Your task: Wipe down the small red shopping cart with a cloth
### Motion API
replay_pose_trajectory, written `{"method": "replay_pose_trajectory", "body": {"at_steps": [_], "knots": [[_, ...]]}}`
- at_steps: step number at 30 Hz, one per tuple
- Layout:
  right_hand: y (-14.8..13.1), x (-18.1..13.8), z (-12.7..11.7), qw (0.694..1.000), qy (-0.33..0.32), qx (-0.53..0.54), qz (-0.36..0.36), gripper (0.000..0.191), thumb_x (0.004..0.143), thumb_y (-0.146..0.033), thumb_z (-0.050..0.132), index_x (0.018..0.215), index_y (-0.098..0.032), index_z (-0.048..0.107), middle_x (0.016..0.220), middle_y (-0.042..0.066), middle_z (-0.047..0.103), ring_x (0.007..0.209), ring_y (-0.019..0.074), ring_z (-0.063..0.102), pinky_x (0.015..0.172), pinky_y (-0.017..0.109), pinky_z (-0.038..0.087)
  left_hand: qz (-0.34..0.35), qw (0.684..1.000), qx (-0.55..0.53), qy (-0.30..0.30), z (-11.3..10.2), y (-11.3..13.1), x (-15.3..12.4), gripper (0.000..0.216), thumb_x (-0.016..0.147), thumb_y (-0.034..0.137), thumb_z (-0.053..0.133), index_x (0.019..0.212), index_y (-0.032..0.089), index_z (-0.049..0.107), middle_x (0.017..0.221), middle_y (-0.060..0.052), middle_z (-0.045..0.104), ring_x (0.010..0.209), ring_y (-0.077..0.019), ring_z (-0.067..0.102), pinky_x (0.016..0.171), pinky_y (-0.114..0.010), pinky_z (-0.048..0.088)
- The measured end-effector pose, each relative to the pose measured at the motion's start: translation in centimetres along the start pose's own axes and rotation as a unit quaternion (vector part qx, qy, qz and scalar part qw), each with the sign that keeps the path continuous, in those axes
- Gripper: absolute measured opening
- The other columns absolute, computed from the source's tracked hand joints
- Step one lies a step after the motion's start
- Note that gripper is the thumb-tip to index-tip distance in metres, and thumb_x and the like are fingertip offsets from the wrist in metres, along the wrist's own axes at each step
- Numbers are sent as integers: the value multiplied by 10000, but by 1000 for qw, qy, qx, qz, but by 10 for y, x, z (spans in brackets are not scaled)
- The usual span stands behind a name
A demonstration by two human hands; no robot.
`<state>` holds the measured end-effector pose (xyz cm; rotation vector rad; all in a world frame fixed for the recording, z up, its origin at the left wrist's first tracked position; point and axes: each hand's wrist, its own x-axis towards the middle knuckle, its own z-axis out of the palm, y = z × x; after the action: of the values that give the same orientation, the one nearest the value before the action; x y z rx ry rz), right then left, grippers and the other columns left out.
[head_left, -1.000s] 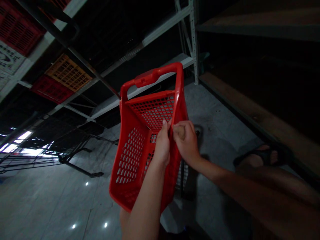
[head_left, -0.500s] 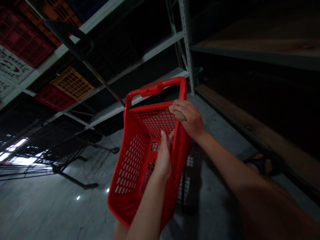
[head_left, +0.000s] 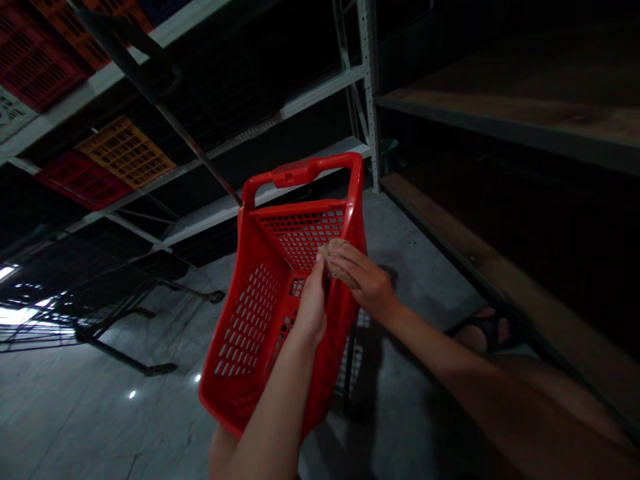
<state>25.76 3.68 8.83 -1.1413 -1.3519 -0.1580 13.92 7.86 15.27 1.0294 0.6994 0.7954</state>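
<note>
A red perforated plastic basket (head_left: pixel 255 313) with a red handle (head_left: pixel 300 170) hangs tilted in front of me, its open side facing me. My left hand (head_left: pixel 313 303) grips the basket's near rim from inside, fingers closed on it. My right hand (head_left: pixel 357 277) is closed around a small pale object at the same rim, right beside the left hand; I cannot make out what the object is. Both forearms reach up from the bottom of the view.
Metal shelving with red and orange crates (head_left: pixel 125 150) stands on the left. Wooden shelves (head_left: pixel 500 113) run along the right. A dark wheeled trolley frame (head_left: pixel 100 313) stands on the glossy grey floor. A sandalled foot (head_left: pixel 483 330) rests by the lowest right shelf.
My right hand came down from the top corner of the basket rim to beside my left hand. The basket shifted slightly left and lower.
</note>
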Motion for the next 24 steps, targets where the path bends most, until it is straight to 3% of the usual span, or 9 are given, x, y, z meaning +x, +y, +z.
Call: {"method": "replay_pose_trajectory", "body": {"at_steps": [2, 5, 10, 13, 16, 19, 21, 24], "knots": [[-1, -10, 2, 1000, -4, -4, -3, 473, 1033, -160, 523, 1472, -306, 619, 1523, 19, 624, 1482, 165, 519, 1283, 404, 439, 2, 1000, 3, -7, 1, 2, -1, 365, 1013, 444, 601, 1222, 197, 770, 1429, -58, 705, 1495, -219, 519, 1323, -396, 308], [12, 1, -2, 999, 23, -14, 26, 526, 1020, -133, 491, 1496, -334, 590, 1594, -2, 552, 1521, 163, 466, 1310, 439, 389, -24, 999, 34, -32, 1, 6, -7, 435, 1015, 530, 577, 1186, 189, 787, 1429, -76, 704, 1513, -251, 497, 1318, -420, 319], [39, 40, 1, 984, 118, -23, 131, 627, 932, -86, 490, 1477, -376, 599, 1628, -39, 506, 1536, 193, 450, 1312, 499, 366, -42, 996, 61, -49, -4, 6, -12, 488, 1013, 597, 544, 1234, 231, 780, 1463, -61, 681, 1520, -248, 488, 1316, -422, 322], [56, 42, 14, 963, 185, -29, 191, 696, 872, -48, 441, 1468, -362, 614, 1616, -28, 519, 1521, 187, 470, 1307, 482, 371, -15, 994, 105, -28, -7, 3, -11, 450, 1023, 563, 546, 1227, 240, 783, 1477, -49, 671, 1516, -239, 493, 1325, -423, 300], [76, 21, 30, 943, 228, -31, 242, 717, 810, -45, 419, 1445, -290, 643, 1588, 22, 557, 1490, 175, 508, 1298, 445, 374, 22, 991, 134, -9, -8, 1, -7, 357, 1015, 469, 592, 1191, 236, 796, 1454, -39, 689, 1494, -230, 520, 1321, -411, 307], [94, -20, 44, 919, 234, -17, 316, 657, 782, -84, 436, 1387, -176, 675, 1526, 121, 612, 1444, 207, 559, 1268, 445, 394, 37, 989, 146, 8, -7, 1, -3, 325, 997, 424, 624, 1164, 213, 805, 1393, -48, 728, 1456, -244, 564, 1302, -430, 349], [104, -50, 49, 889, 226, -5, 398, 564, 798, -138, 469, 1310, -160, 705, 1386, 156, 703, 1312, 243, 657, 1183, 449, 469, 44, 986, 159, 24, -7, 2, -1, 320, 992, 424, 632, 1155, 213, 810, 1359, -44, 748, 1430, -251, 589, 1301, -442, 352], [115, -87, 53, 840, 218, 9, 497, 386, 848, -254, 502, 1149, -189, 735, 1050, 116, 791, 986, 252, 741, 960, 408, 565, 56, 983, 172, 29, -6, 3, -1, 300, 997, 407, 629, 1164, 237, 812, 1320, -25, 768, 1413, -246, 606, 1301, -435, 353]]}}
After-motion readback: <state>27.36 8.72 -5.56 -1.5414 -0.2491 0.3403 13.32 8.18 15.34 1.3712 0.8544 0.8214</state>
